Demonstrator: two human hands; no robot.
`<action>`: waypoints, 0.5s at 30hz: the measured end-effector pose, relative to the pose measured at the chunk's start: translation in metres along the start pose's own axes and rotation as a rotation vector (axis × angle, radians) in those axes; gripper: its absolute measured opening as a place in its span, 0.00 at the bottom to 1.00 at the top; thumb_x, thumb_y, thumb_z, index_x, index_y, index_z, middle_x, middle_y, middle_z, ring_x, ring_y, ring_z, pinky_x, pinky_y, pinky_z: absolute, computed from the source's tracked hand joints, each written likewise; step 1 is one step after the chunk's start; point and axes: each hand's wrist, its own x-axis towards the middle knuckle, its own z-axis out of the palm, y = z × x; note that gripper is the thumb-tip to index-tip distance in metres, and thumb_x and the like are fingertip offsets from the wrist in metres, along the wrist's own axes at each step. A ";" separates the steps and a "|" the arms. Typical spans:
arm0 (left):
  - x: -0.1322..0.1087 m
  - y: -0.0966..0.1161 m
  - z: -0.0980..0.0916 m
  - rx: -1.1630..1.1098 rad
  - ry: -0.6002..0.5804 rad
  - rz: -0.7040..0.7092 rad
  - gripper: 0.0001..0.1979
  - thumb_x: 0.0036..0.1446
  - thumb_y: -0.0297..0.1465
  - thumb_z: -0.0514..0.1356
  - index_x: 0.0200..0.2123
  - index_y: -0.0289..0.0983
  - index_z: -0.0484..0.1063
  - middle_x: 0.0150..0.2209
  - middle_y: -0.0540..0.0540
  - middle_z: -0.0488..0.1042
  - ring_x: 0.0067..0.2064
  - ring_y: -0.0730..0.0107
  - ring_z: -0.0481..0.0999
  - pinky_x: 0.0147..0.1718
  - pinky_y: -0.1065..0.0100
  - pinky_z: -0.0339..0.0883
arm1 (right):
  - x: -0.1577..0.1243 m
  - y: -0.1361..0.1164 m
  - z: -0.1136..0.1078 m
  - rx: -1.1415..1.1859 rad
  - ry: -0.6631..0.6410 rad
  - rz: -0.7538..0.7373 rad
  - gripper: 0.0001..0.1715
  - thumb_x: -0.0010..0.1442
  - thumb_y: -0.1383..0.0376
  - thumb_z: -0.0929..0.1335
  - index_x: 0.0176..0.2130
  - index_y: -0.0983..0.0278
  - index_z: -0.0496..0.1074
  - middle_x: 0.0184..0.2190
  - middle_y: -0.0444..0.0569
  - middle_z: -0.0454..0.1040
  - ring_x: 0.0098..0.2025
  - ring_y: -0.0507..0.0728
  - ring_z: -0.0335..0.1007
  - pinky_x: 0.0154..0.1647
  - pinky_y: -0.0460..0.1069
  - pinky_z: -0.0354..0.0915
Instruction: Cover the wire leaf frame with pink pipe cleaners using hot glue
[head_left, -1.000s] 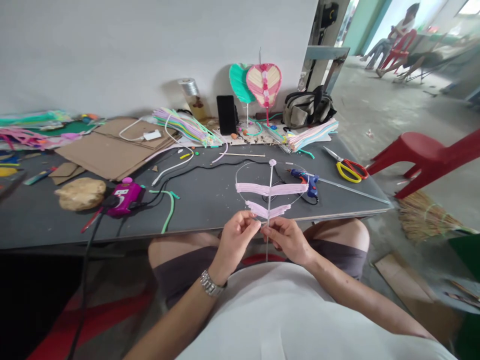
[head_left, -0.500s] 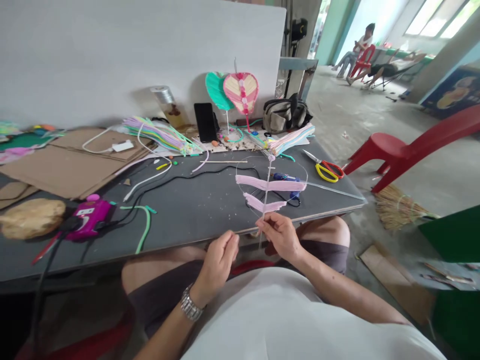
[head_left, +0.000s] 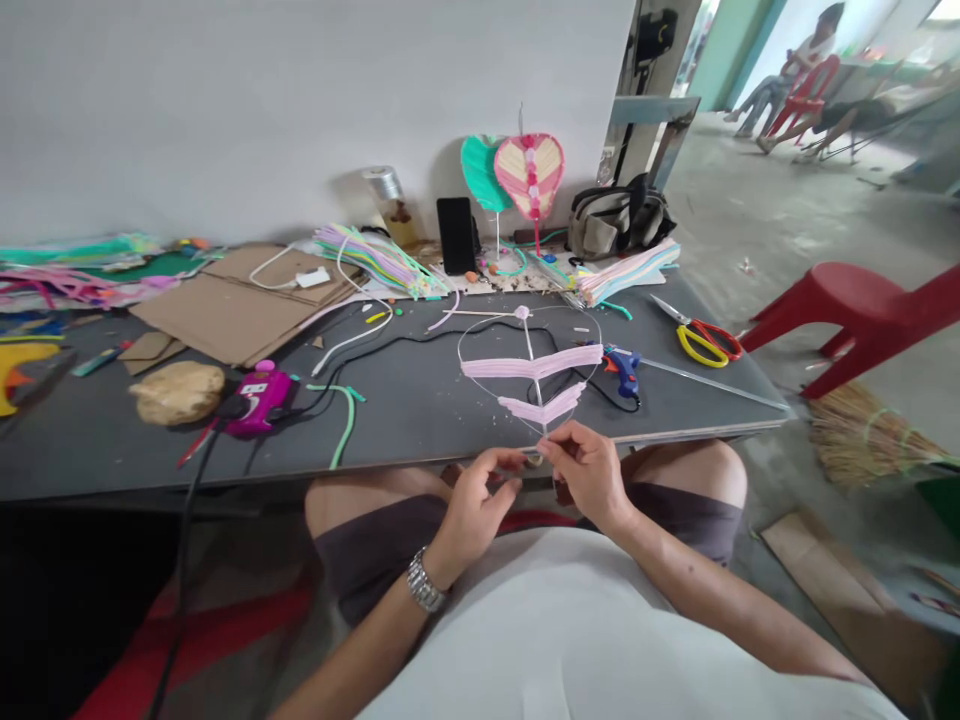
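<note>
the grey table [head_left: 420, 430] spans the view, with cardboard [head_left: 225, 315] at its left and a finished pink fan [head_left: 529, 172] propped at the wall. the fan frame [head_left: 534, 368], a wire hoop on a thin stick with two pink v-shaped bands across it, stands upright over the table's near edge, above the person's lap, with a blue glue gun [head_left: 621, 368] lying just behind it. the right hand [head_left: 589, 472] pinches the stick at the hoop's lower tip. the left hand [head_left: 474, 505] is curled beside it, thumb and forefinger meeting just below that tip; whether they grip the stick or a loose strand i cannot tell. it looks like the bands are being filled in, with the hoop's lowest part bare. the next move calls for a steady stick and fine fingertip work in that narrow point.
</note>
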 end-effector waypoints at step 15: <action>0.006 0.002 0.012 -0.080 -0.076 -0.095 0.09 0.57 0.35 0.66 0.30 0.35 0.77 0.27 0.48 0.78 0.28 0.71 0.72 0.29 0.71 0.65 | -0.011 0.030 -0.029 -0.179 -0.191 0.011 0.18 0.66 0.50 0.70 0.37 0.62 0.77 0.23 0.43 0.73 0.25 0.52 0.66 0.28 0.47 0.66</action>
